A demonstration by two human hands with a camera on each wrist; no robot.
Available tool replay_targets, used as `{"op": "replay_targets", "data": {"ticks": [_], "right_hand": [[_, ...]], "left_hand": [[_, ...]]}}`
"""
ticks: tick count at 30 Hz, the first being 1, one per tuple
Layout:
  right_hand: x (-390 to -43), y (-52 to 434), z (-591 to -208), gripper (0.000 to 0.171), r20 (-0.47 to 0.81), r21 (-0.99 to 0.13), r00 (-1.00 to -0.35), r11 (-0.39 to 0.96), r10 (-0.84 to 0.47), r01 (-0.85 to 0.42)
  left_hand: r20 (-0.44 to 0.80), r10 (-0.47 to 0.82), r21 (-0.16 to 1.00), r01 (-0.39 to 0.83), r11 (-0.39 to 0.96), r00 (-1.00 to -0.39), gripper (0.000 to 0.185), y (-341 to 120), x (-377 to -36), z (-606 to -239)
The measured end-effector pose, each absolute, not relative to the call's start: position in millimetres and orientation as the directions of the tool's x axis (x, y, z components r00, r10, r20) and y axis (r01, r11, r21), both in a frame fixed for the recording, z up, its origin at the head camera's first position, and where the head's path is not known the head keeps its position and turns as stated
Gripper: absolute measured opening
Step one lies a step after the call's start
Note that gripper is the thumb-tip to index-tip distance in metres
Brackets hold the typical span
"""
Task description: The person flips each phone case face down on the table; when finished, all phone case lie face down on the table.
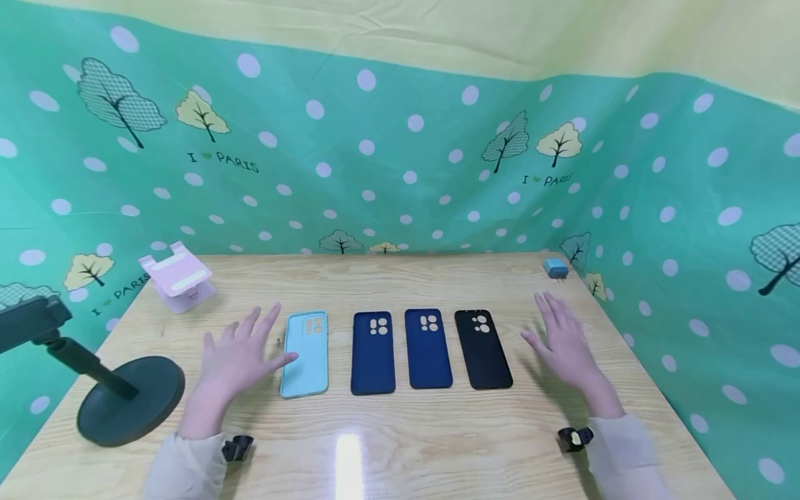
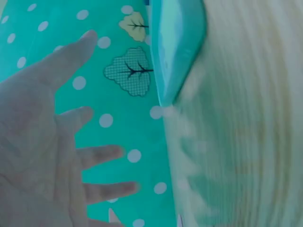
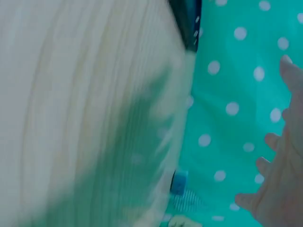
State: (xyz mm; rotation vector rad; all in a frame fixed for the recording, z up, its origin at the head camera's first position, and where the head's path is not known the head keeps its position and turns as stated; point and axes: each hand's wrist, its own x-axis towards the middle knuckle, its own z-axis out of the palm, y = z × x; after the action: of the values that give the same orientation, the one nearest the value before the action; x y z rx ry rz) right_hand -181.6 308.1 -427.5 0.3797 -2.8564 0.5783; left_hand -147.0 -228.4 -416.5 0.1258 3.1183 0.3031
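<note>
Side by side on the wooden table lie a light blue phone case [image 1: 305, 364], a dark blue phone case [image 1: 373, 361], a second dark blue phone case [image 1: 429, 357] and a black phone case [image 1: 485, 357]. My left hand [image 1: 240, 357] hovers left of the light blue case with fingers spread; its thumb overlaps that case's edge in the head view. In the left wrist view the hand [image 2: 38, 142] holds nothing. To the right of the black case, my right hand [image 1: 567, 344] is raised, fingers extended, holding nothing. The right wrist view shows this hand [image 3: 284, 175] away from the table.
A black round-based stand [image 1: 150, 396] is at the left. Behind it sits a pale pink box-like object [image 1: 182, 278]. A small blue plug adapter [image 1: 555, 268] lies at the back right. Green dotted cloth [image 1: 387, 187] hangs along the back and sides.
</note>
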Motion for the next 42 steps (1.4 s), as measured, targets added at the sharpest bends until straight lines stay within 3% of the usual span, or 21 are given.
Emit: {"op": "replay_targets", "data": {"ticks": [7, 10, 26, 34, 42], "right_hand": [[-181, 254, -410, 0.078, 0.174, -0.564, -0.955, 0.771, -0.239, -0.296], [-181, 225, -404, 0.074, 0.161, -0.598, -0.951, 0.741, -0.264, -0.306], [-188, 81, -414, 0.054, 0.036, -0.695, -0.843, 0.592, -0.537, -0.407], [-195, 28, -420, 0.051, -0.031, -0.700, -0.839, 0.611, -0.544, -0.370], [-198, -10, -435, 0.051, -0.092, -0.679, -0.884, 0.679, -0.458, -0.281]], "left_hand": [[-0.068, 0.122, 0.309, 0.095, 0.946, -0.990, 0.090, -227, -150, -418], [-0.094, 0.112, 0.332, 0.075, 0.940, -0.989, 0.085, -227, -153, -419], [-0.163, 0.101, 0.351, 0.039, 0.936, -0.981, 0.054, -233, -158, -426], [-0.158, 0.109, 0.335, 0.051, 0.941, -0.981, 0.050, -229, -159, -432], [-0.157, 0.104, 0.324, 0.048, 0.945, -0.982, 0.048, -226, -158, -431]]}}
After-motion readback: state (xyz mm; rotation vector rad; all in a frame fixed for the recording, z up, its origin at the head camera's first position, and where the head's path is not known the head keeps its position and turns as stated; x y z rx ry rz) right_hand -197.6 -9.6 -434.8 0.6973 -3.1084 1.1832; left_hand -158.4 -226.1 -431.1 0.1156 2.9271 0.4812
